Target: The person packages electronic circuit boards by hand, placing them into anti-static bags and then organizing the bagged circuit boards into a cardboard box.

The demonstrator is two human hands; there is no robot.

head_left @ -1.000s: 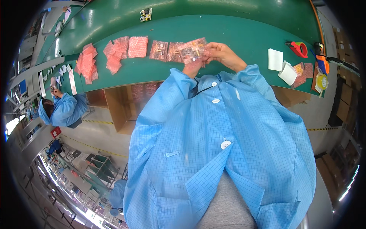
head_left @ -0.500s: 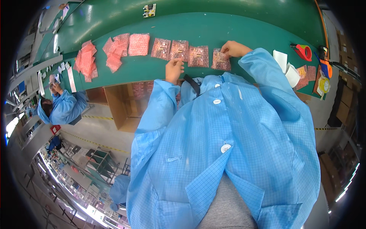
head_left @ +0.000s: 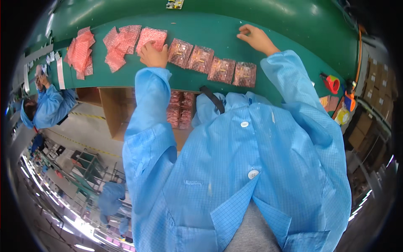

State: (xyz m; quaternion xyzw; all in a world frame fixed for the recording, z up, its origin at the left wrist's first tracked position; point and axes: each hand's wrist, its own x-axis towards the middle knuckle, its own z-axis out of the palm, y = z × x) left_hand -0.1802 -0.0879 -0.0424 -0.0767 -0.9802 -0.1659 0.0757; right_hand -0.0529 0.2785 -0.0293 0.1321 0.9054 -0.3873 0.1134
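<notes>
My left hand [head_left: 153,55] lies on the near part of a pink bubble-wrap bag [head_left: 154,35], its bent fingers pressed on the plastic. Just to the right, several bubble-wrap bags with circuit boards inside form a slanting row; the leftmost bagged board [head_left: 180,53] is beside my left hand. At the row's right end lies another bagged board [head_left: 244,74]. Beyond it my right hand [head_left: 256,39] hovers over the green table [head_left: 218,31], holding nothing, thumb and fingers apart.
Loose pink bags [head_left: 121,44] and another pile [head_left: 80,52] lie to the left. A bare circuit board [head_left: 174,4] is at the far side. A red tape dispenser [head_left: 331,83] stands at right. Under the table a cardboard box [head_left: 115,111] holds bagged items. A co-worker [head_left: 50,101] sits at left.
My left hand has moved left from the bagged boards onto the pink bag. My right hand has left the rightmost bagged board and moved away across the table. The view has shifted.
</notes>
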